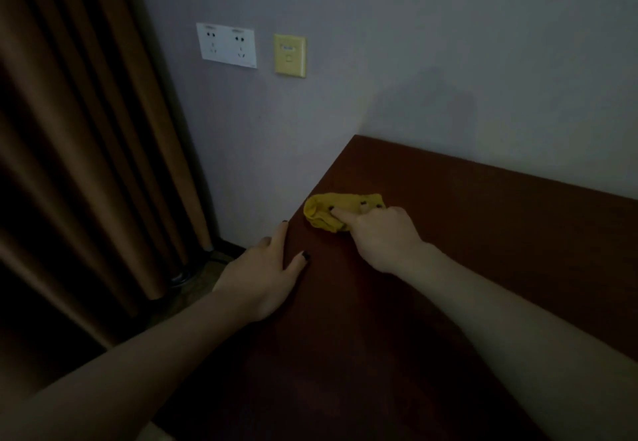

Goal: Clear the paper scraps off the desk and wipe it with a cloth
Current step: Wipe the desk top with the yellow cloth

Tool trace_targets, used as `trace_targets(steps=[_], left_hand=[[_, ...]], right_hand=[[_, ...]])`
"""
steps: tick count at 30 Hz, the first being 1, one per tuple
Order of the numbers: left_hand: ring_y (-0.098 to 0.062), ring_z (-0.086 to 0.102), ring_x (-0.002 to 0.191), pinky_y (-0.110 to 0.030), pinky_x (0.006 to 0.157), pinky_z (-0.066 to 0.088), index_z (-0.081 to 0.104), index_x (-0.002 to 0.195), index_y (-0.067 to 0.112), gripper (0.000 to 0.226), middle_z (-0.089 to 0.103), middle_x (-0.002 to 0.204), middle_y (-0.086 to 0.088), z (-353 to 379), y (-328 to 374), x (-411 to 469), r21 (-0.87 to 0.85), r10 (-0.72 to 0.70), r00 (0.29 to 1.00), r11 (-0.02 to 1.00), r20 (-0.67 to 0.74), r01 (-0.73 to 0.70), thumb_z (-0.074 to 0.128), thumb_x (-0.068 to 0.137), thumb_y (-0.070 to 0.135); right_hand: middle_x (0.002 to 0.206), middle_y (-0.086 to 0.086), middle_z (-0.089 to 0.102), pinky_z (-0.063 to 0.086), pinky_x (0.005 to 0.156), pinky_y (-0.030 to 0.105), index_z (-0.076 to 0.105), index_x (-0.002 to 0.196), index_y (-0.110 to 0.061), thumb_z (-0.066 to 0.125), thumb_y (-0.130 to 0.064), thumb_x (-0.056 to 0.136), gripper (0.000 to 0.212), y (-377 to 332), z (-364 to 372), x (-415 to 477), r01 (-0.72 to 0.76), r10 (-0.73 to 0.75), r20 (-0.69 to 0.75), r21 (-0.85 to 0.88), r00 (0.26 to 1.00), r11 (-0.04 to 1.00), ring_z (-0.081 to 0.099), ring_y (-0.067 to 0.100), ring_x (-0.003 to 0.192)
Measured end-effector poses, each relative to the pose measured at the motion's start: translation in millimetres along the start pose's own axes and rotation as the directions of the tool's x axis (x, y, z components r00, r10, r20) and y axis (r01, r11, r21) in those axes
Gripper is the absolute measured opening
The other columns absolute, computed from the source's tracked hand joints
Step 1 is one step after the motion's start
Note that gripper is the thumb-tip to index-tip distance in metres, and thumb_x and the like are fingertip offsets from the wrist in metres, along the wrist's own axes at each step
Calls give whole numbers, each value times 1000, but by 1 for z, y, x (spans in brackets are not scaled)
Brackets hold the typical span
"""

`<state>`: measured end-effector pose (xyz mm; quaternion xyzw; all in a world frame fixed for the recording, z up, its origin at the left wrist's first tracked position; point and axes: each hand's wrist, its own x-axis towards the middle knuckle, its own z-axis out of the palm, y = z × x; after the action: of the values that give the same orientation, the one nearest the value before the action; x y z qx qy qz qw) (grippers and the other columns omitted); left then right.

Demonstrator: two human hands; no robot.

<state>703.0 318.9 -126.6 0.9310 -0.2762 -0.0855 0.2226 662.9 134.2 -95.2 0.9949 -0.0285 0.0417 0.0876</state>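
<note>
A bunched yellow cloth (331,207) lies on the dark red-brown desk (483,251), close to its left edge. My right hand (383,237) presses down on the cloth, fingers spread over it. Resting at the desk's left edge is my left hand (266,275), thumb on the top and fingers draped over the side, holding nothing. No paper scraps are visible on the desk.
The desk stands against a grey wall (414,61). Two white power sockets (226,45) and a yellowish wall plate (290,56) sit on the wall to the left. Brown curtains (76,147) hang at far left, over a strip of floor (193,285).
</note>
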Motion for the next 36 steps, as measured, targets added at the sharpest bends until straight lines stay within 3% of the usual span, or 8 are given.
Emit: trace_targets(steps=[2, 7, 14, 22, 26, 29, 33, 36], left_hand=[[-18, 49, 119, -30, 94, 42, 2, 149, 31, 65, 43, 141, -2, 0, -1, 0, -15, 4, 1000, 1000, -8, -4, 25, 95, 58], [-16, 47, 122, -31, 99, 40, 1, 150, 32, 67, 42, 142, 0, 1, -3, 0, 4, 10, 999, 1000, -40, -9, 23, 93, 60], [-12, 45, 125, -27, 100, 37, 4, 150, 31, 65, 41, 144, 2, 0, -1, -1, -9, 11, 997, 1000, -80, -12, 23, 94, 58], [-19, 52, 115, -31, 94, 42, 11, 151, 28, 59, 51, 132, -5, 1, -4, 0, -5, 10, 997, 1000, -70, -10, 23, 98, 51], [-24, 52, 117, -36, 98, 43, 14, 151, 27, 57, 49, 136, -10, 2, -4, 0, -19, -5, 998, 1000, -55, 4, 26, 99, 48], [-26, 48, 123, -36, 98, 42, 14, 151, 25, 59, 44, 141, -10, 1, 0, -6, -2, -13, 998, 1000, -64, 13, 24, 99, 50], [-26, 46, 125, -38, 96, 41, 9, 151, 24, 63, 39, 146, -8, 0, 2, -16, 36, -43, 998, 998, -40, 44, 18, 97, 56], [-23, 34, 136, -36, 103, 37, -7, 151, 22, 76, 12, 158, -4, 2, -1, -34, 159, -38, 999, 987, 30, 33, 15, 92, 65]], right_hand=[[122, 11, 55, 38, 89, 40, 28, 143, -33, 35, -11, 94, 54, 1, 6, 22, -38, 38, -4, -4, 999, 999, 54, 31, 105], [122, 10, 58, 39, 76, 33, 40, 136, -24, 44, -9, 90, 49, 7, 18, 78, -92, 91, 10, 33, 996, 995, 55, 30, 107], [136, 12, 49, 44, 88, 38, 30, 144, -29, 43, -12, 92, 57, 24, 23, 112, -128, 127, 31, 46, 991, 991, 49, 33, 119], [132, 11, 53, 47, 80, 36, 34, 142, -32, 34, -20, 98, 45, 18, 9, 34, 29, -30, 11, 79, 999, 996, 57, 31, 106], [135, 12, 50, 49, 85, 39, 30, 143, -37, 32, -28, 99, 44, 9, 0, -28, 74, -79, 55, 90, 995, 993, 56, 29, 110], [144, 13, 40, 44, 96, 39, 25, 144, -39, 31, -32, 100, 45, 3, -6, -72, 110, -118, 89, 86, 989, 990, 48, 30, 123], [154, 11, 22, 19, 114, 33, 15, 145, -44, 32, -34, 100, 50, -2, -14, -114, 205, -218, 172, 88, 961, 975, 24, 24, 141], [156, 9, 14, 16, 115, 34, 4, 144, -48, 29, -39, 100, 52, 0, -20, -122, 268, -271, 233, 47, 934, 962, 21, 23, 142]])
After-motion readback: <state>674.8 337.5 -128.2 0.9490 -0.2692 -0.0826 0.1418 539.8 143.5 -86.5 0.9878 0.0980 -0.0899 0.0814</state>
